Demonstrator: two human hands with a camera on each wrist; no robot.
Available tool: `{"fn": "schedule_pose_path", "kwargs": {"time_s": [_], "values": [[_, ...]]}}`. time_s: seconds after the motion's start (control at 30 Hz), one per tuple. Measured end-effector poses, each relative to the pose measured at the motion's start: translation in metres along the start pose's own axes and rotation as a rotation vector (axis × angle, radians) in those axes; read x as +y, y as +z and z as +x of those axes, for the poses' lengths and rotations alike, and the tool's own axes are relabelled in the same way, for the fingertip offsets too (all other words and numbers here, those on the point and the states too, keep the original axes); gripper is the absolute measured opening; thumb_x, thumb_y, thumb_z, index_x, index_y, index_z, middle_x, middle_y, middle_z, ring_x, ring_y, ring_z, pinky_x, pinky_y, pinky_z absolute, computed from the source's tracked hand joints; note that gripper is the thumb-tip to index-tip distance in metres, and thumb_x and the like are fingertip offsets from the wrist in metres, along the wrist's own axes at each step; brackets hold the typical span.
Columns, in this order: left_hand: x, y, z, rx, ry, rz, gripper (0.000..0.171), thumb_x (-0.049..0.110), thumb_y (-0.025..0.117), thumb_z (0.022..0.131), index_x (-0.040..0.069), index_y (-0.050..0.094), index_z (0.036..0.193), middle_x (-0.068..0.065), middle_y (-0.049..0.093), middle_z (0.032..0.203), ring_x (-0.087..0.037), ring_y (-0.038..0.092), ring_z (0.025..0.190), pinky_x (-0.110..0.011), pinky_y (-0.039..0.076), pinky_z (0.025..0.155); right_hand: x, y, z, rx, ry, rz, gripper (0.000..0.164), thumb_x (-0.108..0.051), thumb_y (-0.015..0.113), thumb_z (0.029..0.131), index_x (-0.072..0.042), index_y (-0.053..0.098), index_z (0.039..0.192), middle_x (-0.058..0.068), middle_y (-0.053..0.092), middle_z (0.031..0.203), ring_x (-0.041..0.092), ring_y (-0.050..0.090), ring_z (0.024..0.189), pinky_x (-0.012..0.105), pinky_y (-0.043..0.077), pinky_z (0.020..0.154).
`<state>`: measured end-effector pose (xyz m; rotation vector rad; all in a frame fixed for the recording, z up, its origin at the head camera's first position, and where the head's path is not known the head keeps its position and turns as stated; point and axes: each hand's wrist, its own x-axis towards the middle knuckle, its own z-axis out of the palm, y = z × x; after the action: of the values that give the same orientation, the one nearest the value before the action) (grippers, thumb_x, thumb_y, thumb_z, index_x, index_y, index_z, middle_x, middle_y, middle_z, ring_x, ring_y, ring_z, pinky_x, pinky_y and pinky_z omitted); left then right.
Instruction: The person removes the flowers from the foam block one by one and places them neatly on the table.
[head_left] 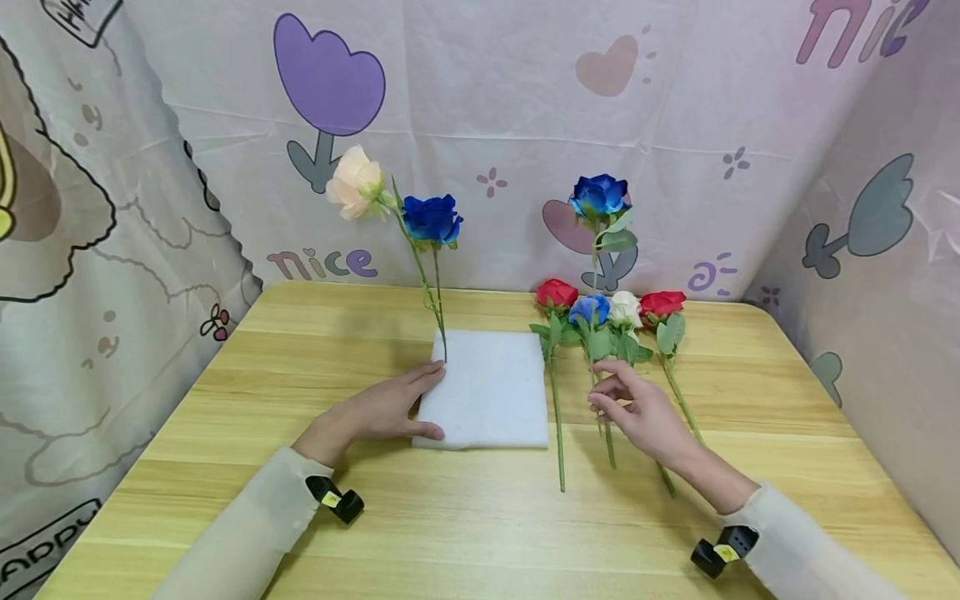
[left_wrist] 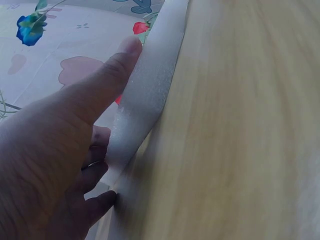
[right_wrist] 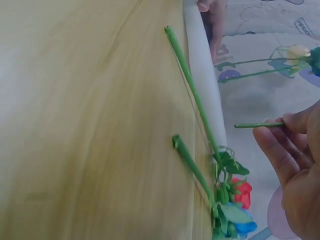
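Note:
A white foam block [head_left: 487, 392] lies flat on the table. Upright from its left back part rise a dark blue rose [head_left: 432, 221] and a peach rose [head_left: 356, 183] that leans left. My left hand [head_left: 386, 407] rests on the block's left edge, thumb and fingers spread. In the left wrist view, the thumb [left_wrist: 112, 70] lies along the foam. My right hand [head_left: 637, 408] pinches the stem of another blue rose [head_left: 600, 197], held upright above the table to the block's right. The stem's lower end [right_wrist: 250, 125] pokes out past the fingers in the right wrist view.
Right of the block lie a red rose [head_left: 557, 293], a lighter blue rose [head_left: 589, 310], a white rose [head_left: 625, 308] and another red rose [head_left: 663, 303], stems toward the front. A printed curtain [head_left: 480, 100] hangs behind the wooden table [head_left: 465, 533].

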<state>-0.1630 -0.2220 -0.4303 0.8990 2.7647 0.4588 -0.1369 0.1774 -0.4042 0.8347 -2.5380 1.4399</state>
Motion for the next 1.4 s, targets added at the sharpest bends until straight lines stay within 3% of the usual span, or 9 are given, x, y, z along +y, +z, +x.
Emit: {"fn": "schedule_pose_path", "kwargs": {"time_s": [0.17, 0.77, 1.0, 1.4], "values": [[0.000, 0.000, 0.000, -0.002, 0.000, -0.002, 0.112, 0.077, 0.055, 0.079, 0.006, 0.019, 0.156, -0.008, 0.013, 0.163, -0.027, 0.018, 0.147, -0.043, 0.024, 0.116, 0.003, -0.009, -0.009, 0.029, 0.039, -0.020, 0.041, 0.002, 0.063, 0.093, 0.001, 0.050, 0.132, 0.016, 0.068, 0.093, 0.026, 0.069, 0.075, 0.030, 0.059, 0.062], [0.001, 0.000, -0.001, -0.011, -0.014, -0.016, 0.113, 0.078, 0.055, 0.078, 0.007, 0.017, 0.157, -0.007, 0.011, 0.163, -0.026, 0.015, 0.147, -0.042, 0.023, 0.116, 0.015, -0.045, -0.038, 0.080, 0.124, -0.152, 0.042, 0.004, 0.061, 0.094, -0.001, 0.050, 0.133, 0.018, 0.067, 0.093, 0.024, 0.069, 0.076, 0.027, 0.058, 0.061], [0.000, 0.000, 0.000, -0.018, -0.025, -0.014, 0.113, 0.079, 0.054, 0.077, 0.008, 0.016, 0.157, -0.005, 0.009, 0.164, -0.025, 0.014, 0.148, -0.042, 0.022, 0.116, 0.017, -0.062, -0.050, 0.089, 0.173, -0.214, 0.041, 0.003, 0.061, 0.094, 0.004, 0.048, 0.133, 0.018, 0.066, 0.093, 0.016, 0.068, 0.075, 0.027, 0.058, 0.060], [0.001, 0.000, 0.000, -0.016, -0.027, -0.021, 0.113, 0.078, 0.055, 0.077, 0.008, 0.017, 0.157, -0.006, 0.010, 0.163, -0.025, 0.014, 0.148, -0.042, 0.022, 0.116, 0.027, -0.089, -0.071, 0.066, 0.269, -0.253, 0.040, 0.003, 0.061, 0.094, 0.006, 0.046, 0.131, 0.017, 0.066, 0.092, 0.013, 0.067, 0.073, 0.028, 0.057, 0.058]]}}
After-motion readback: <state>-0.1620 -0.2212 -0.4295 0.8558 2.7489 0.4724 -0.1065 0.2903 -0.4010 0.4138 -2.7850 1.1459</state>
